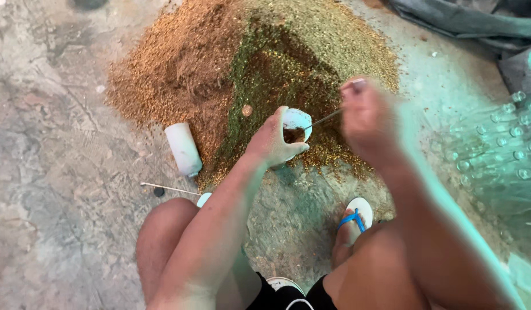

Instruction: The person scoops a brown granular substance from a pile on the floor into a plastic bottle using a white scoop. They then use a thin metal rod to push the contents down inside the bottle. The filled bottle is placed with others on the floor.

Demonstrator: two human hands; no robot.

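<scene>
Head view: left hand (271, 143) wraps its fingers snug round a small white cup (297, 125), tipped up w/ brown mix inside, right over the heap of brown-green granules (248, 63) on the floor. Right hand (366, 117), blurred, pinches a thin metal rod (323, 120) aimed into the cup's mouth, prob. for packing. A white tube (183, 149) lies beside the pile.

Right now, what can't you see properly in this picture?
- Right hand, head view: motion-blurred, so its grip on the thin rod is unclear.
- White cup: the left hand covers its side; only brown fill shows inside.
- Clear bottles: blurred, cut off by the right edge.
- Grey cloth: cut off by the top edge.
- White tube: too small to tell what it is.
</scene>
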